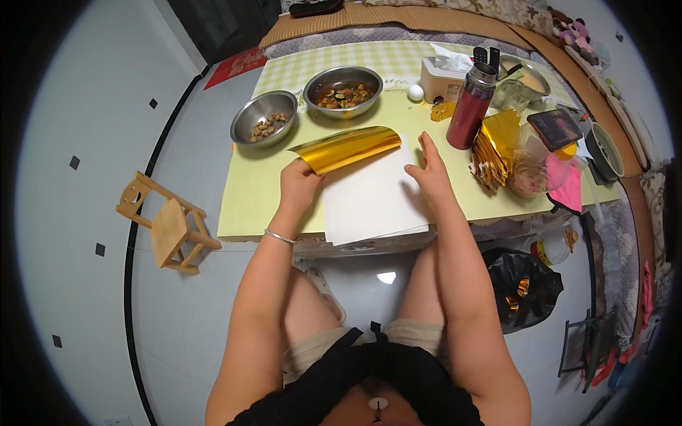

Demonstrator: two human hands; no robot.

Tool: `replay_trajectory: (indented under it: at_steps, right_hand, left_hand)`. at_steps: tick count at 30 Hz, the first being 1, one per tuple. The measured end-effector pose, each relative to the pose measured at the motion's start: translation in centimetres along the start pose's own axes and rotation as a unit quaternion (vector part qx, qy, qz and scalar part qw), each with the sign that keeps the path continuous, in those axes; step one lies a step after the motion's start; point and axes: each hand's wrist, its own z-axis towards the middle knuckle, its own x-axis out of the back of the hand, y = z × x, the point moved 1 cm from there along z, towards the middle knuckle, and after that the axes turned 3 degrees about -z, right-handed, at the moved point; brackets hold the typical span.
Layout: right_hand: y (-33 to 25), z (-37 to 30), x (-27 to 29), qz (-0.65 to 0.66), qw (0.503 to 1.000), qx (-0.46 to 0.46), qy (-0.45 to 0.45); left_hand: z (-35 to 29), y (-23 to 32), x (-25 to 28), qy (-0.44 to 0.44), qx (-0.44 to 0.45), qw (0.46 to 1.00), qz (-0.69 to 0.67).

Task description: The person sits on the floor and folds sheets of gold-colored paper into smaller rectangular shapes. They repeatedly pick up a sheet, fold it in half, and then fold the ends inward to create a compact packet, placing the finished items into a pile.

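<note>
A curled sheet of shiny gold foil paper [348, 148] is gripped at its left end by my left hand [300, 186], whose fingertips are partly hidden behind it. Below the foil, white paper sheets [373, 202] lie on the table near its front edge. At the right side of these sheets, my right hand [431, 170] is raised with thumb and fingers apart, holding nothing. Farther right stands a stack of folded gold foil pieces [495, 149], beside a dark red thermos bottle [472, 106] without its lid.
Two steel bowls [264, 119] with food are at the back left of the table [238, 206]. A white egg-shaped object [415, 93] sits by a tissue box [442, 78]. A phone [554, 129] rests at the right. Below are a black bag [522, 291] and a small wooden chair [170, 224].
</note>
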Motion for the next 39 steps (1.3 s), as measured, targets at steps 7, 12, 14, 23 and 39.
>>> replay_trajectory:
  at_steps: [7, 12, 14, 23, 39]
  right_hand:
    - [-2.0, -0.9, 1.7, -0.055, 0.992, 0.021, -0.115]
    - [-1.3, -2.4, 3.1, -0.097, 0.977, 0.013, -0.191]
    - [-1.7, -2.9, 3.9, -0.102, 0.971, 0.026, -0.217]
    - [-1.5, -1.9, 2.7, -0.204, 0.970, 0.032, -0.125]
    - [-1.8, -0.2, -1.8, -0.412, 0.910, 0.032, 0.032]
  left_hand:
    - [-3.1, 1.7, 1.2, -0.185, -0.179, 0.946, 0.198]
    - [-4.7, 1.8, 1.4, -0.151, -0.228, 0.929, 0.251]
    - [-5.3, 2.4, 1.4, -0.132, -0.222, 0.923, 0.287]
    - [-6.3, 0.6, 0.9, 0.001, -0.039, 0.986, 0.160]
    - [-5.4, 0.4, -0.9, 0.049, -0.040, 0.968, 0.244]
